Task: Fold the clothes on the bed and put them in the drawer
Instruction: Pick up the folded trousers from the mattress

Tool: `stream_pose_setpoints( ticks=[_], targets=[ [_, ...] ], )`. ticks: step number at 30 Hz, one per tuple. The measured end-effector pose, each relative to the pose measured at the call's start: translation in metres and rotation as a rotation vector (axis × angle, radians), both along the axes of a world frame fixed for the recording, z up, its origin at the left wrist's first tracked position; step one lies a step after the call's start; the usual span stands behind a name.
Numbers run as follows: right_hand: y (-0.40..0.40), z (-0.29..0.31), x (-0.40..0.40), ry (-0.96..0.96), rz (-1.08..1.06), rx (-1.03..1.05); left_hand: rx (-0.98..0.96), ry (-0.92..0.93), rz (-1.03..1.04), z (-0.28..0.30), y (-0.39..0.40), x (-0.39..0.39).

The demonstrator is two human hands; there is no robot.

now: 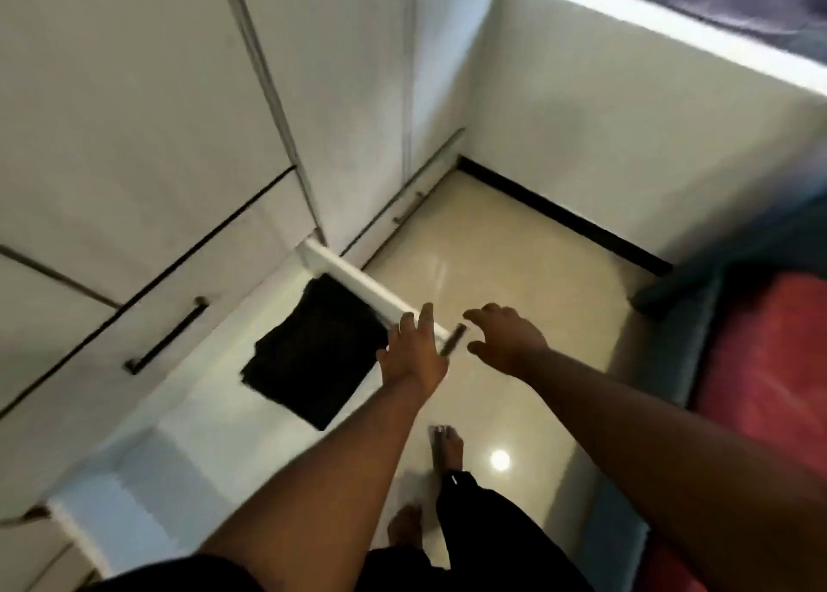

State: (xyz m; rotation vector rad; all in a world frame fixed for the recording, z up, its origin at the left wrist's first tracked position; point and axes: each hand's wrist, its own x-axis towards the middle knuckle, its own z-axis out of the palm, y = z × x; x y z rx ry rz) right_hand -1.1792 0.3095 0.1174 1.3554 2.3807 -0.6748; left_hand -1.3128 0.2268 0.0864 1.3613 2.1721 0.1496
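head | folded black garment flat in drawer | left hand, right hand spread

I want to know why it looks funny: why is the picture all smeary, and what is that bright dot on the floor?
In the head view, everything is smeared by motion blur, most of all the left hand, the right hand and the drawer front; the bright dot is a lamp's glare on the shiny floor; the wide lens bends the cupboard lines.

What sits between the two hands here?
In the head view, the drawer's dark handle and the end of its white front lie between the left hand and right hand.
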Motion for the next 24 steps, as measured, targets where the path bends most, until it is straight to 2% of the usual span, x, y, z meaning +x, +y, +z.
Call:
stream_pose_setpoints(
  ticks=[3,5,6,10,15,21,24],
  targets=[
    [-0.031,0.034,0.081,-0.023,-0.228,0.089,0.005,0.075,-0.248,0.031,0.007,0.061],
    [-0.067,0.061,0.153,-0.039,-0.415,0.163,0.046,0.108,-0.459,0.056,0.005,0.128],
    [-0.073,0.065,0.162,-0.040,-0.432,0.173,0.047,0.114,-0.475,0.058,0.005,0.139],
    [-0.139,0.096,0.271,-0.073,-0.719,0.224,0.126,0.111,-0.722,0.095,-0.017,0.258],
    [-0.265,0.116,0.409,-0.080,-1.076,0.323,0.312,0.029,-1.008,0.127,-0.080,0.416],
    [-0.434,0.109,0.559,-0.177,-1.359,0.324,0.335,0.065,-1.302,0.133,-0.190,0.588],
    [-0.490,0.103,0.622,-0.196,-1.437,0.309,0.303,0.072,-1.404,0.127,-0.237,0.657]
  ],
)
